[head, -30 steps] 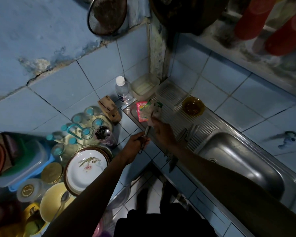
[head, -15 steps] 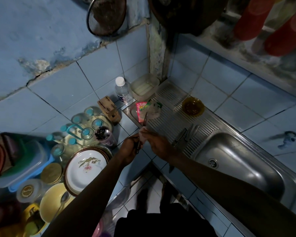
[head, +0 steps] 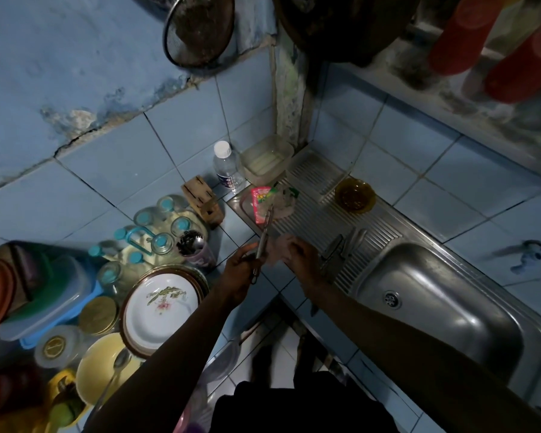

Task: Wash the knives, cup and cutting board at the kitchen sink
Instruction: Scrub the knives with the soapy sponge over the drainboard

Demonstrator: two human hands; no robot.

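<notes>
I see the left hand (head: 239, 270) at frame centre, its fingers curled around the handle of a slim steel knife (head: 263, 242) whose narrow blade points up toward the top of the frame. Just to its right, the right hand (head: 300, 256) pinches a pale, crumpled sponge (head: 275, 250) against the blade. Both hover over the edge where blue glazed tiles meet the ribbed steel drainboard (head: 313, 214). Right of the hands, more knives (head: 341, 248) lie side by side on the ridges, their dull metal handles near the basin. The sink (head: 434, 304) is a smooth, rounded steel bowl at right of centre, with a round drain low in its left side. Farther up the drainboard sits a round amber glass bowl (head: 355, 195), and to the left of that a red and green soap packet (head: 261, 203). Left of centre stands a slotted wooden knife block (head: 202, 203) on the tiled counter, with a clear plastic bottle (head: 227, 167) above it by the wall. A flowered white plate (head: 163, 307) lies at lower left among teal-lidded glass jars. The wall is blue tile below cracked, peeling blue paint.
</notes>
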